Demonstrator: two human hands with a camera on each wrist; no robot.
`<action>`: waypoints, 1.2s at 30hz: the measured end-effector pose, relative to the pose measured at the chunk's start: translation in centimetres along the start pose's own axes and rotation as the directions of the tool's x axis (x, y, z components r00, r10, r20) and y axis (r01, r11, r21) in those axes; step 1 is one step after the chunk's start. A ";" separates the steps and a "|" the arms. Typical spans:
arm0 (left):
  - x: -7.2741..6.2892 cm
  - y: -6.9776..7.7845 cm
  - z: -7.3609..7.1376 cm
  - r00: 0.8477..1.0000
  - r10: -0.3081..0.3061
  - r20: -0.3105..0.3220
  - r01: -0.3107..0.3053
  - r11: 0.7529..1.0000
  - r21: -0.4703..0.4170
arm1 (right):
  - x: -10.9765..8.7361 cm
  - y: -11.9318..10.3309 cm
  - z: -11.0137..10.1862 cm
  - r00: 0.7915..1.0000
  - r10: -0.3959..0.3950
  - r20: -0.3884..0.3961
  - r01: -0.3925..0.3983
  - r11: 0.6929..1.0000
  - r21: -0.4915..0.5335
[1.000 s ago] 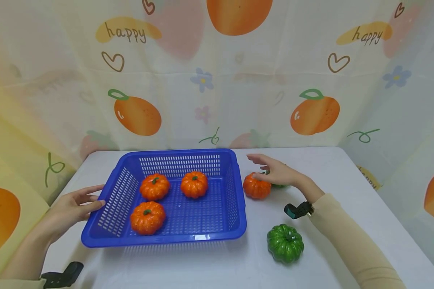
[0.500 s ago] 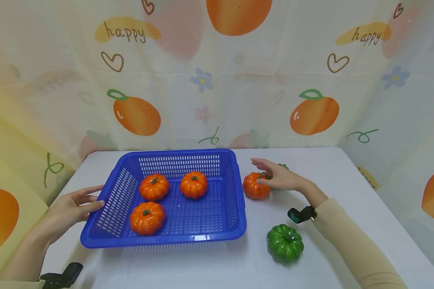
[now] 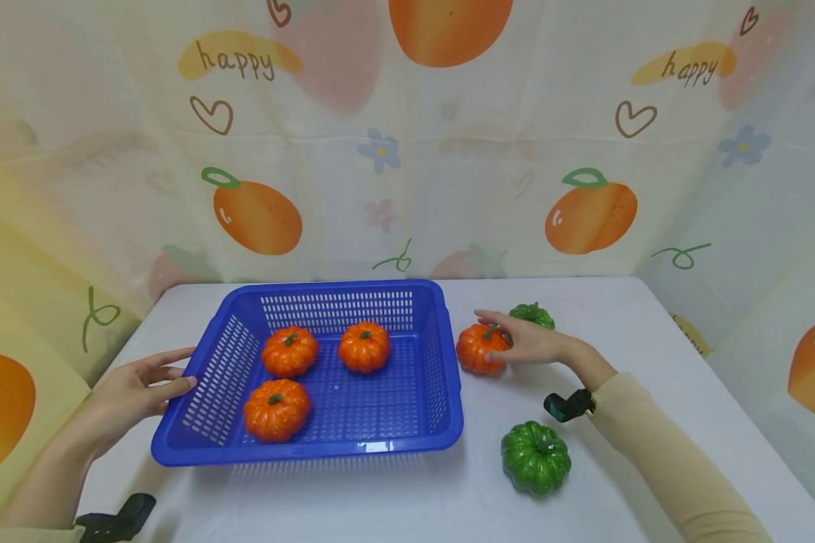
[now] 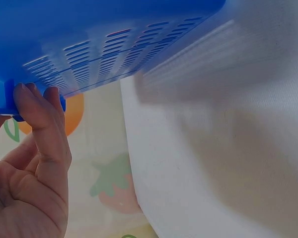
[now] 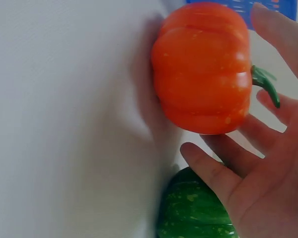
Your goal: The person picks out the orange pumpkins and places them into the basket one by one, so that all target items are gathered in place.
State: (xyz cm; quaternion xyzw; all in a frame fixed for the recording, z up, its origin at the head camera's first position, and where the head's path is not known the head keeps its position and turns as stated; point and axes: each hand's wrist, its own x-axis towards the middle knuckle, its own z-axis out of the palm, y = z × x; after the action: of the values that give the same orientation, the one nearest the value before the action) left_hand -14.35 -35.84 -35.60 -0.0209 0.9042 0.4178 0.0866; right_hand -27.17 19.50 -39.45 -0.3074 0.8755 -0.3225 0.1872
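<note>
My left hand (image 3: 132, 388) holds the left rim of a blue plastic basket (image 3: 299, 454), thumb above and fingers beneath; the left wrist view shows the fingertips at the rim's underside. Three small orange pumpkins (image 3: 278, 411) lie in the basket. My right hand (image 3: 533, 343) hovers close over another orange pumpkin (image 3: 474, 353), just right of the basket. In the right wrist view its thumb and fingers spread loosely round the stem side of this pumpkin (image 5: 203, 69); firm contact cannot be made out. A green pumpkin (image 3: 535, 314) sits just behind that hand.
Another green pumpkin (image 3: 536, 458) stands on the white table (image 3: 475, 513), nearer the front and right of the basket. Behind the table hangs a printed fabric backdrop (image 3: 448, 211). The table's right edge runs past the right forearm.
My right hand has come down and slightly right and forward over the orange pumpkin, uncovering more of the green one behind. The left hand and basket have stayed still.
</note>
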 end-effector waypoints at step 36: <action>0.0 0.1 0.0 1.000 -0.006 0.007 0.006 1.000 -0.004 | -0.1 0.7 1.1 0.997 0.069 -0.021 -0.070 0.998 -0.008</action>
State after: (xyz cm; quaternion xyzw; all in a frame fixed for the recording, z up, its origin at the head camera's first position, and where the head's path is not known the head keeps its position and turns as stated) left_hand -14.38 -35.82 -35.54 -0.0224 0.9028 0.4196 0.0910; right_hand -26.83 19.46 -40.68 -0.2742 0.8889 -0.3152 0.1881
